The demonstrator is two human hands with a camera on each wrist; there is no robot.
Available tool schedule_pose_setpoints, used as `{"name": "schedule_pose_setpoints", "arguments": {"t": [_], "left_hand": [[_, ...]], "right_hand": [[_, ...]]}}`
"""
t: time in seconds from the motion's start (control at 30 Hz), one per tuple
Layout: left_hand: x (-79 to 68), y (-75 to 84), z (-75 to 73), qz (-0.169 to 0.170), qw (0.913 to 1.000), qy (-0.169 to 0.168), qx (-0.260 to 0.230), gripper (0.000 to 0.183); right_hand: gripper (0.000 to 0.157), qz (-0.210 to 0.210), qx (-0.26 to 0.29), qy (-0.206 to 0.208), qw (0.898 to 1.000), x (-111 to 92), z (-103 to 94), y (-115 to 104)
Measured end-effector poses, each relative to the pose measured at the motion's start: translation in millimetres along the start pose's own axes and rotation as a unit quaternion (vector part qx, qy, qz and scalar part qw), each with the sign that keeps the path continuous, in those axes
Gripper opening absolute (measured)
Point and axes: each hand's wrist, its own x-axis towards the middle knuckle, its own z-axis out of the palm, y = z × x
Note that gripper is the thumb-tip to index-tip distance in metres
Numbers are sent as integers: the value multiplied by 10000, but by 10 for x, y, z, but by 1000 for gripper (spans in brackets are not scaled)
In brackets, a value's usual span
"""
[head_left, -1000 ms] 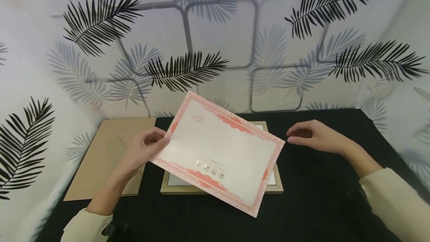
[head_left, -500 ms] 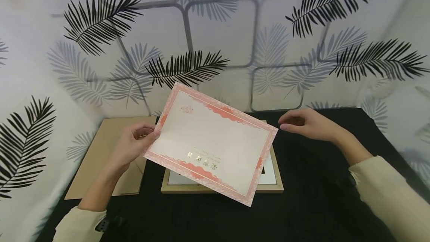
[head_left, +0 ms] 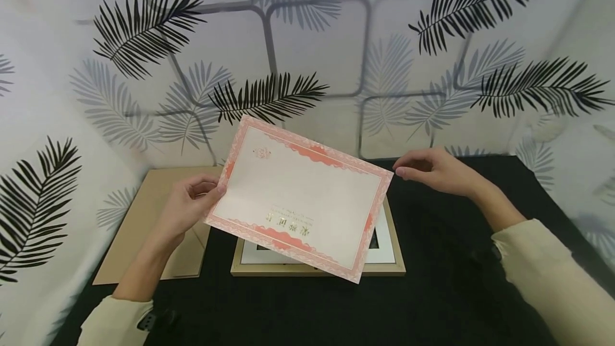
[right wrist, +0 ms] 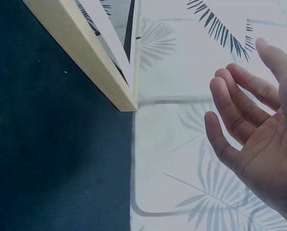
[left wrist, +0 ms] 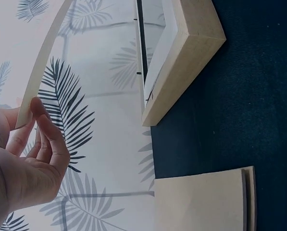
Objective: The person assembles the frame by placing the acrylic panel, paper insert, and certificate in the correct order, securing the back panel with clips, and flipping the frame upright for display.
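Observation:
A certificate with a pink patterned border and gold lettering is held up, tilted down to the right. My left hand pinches its left edge between thumb and fingers; the left wrist view shows the sheet curving up from that hand. Fingertips of my right hand are right at the certificate's upper right corner. In the right wrist view this hand has loosely bent, spread fingers with nothing between them. Below the sheet lies a light wooden picture frame, its middle mostly hidden.
Brown flat boards lie on the black cloth at the left, partly behind the left forearm. A white curtain with a leaf print hangs behind the table and along its sides.
The certificate and left hand have moved up and slightly left, showing more of the frame's lower right. My right hand has moved up and left, its fingertips staying near the sheet's corner.

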Motion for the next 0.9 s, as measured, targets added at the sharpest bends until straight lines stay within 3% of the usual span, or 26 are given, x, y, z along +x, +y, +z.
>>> {"name": "schedule_pose_setpoints", "arguments": {"t": [0.27, 0.5, 0.67, 0.9], "left_hand": [[-17, -45, 14, 85, 9996, 256, -76, 25], [-15, -87, 113, 288, 9976, 486, -389, 22], [2, -91, 174, 284, 9983, 417, -303, 23], [-2, -91, 160, 462, 9988, -7, -152, 20]], "right_hand": [[21, 138, 687, -47, 9975, -19, 117, 56], [31, -13, 1767, -161, 9841, 33, 267, 33], [29, -163, 1679, 231, 9854, 36, 302, -27], [19, -689, 1298, 821, 9857, -17, 256, -140]]}}
